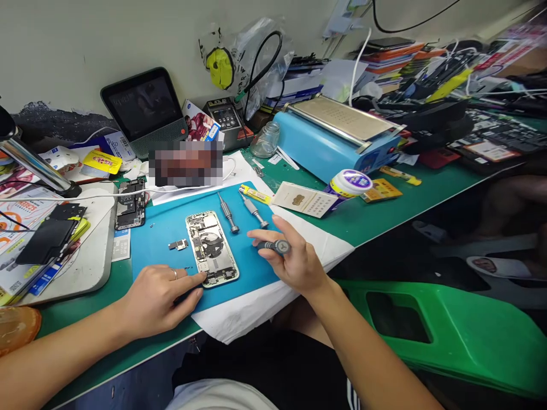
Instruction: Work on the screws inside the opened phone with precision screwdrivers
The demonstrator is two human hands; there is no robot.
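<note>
An opened phone [211, 247] with its insides showing lies on a blue work mat [162, 239]. My left hand [158, 296] rests on the mat, fingers together, its fingertips touching the phone's near left corner. My right hand [290, 259] is closed round a small grey screwdriver [273, 246] just right of the phone. Two more screwdrivers [228, 212] [255, 212] lie on the mat beyond the phone. A small metal part [178, 245] sits left of the phone.
A second opened phone [130, 205] lies at the mat's far left corner. A blue heating machine [337, 134], glass jar [265, 139], white tub [349, 183], card box [304, 199] and small screen [143, 111] stand behind. A green plastic stool [444, 330] is at the right.
</note>
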